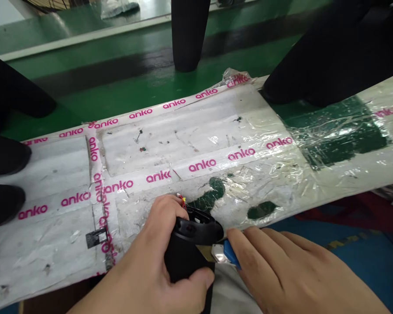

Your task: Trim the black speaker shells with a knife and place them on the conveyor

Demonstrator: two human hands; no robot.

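At the near edge of the taped bench (pixel 163 150), a knife (pixel 231 253) meets a black device (pixel 183 259).
The left hand (pixel 150 257) clasps the device, fingers curled over its top, thumb along its side; to the right, the right hand (pixel 275 261) grips the knife's blue handle, blade just under the rim. The rim sits on the body, so the blade work looks unfinished; how much remains, I cannot tell.

Room over the board (pixel 183 139) mid-length, black cylinders (pixel 6 155) blocking left, black column (pixel 301 56) upper right, blade (pixel 205 252) low centre
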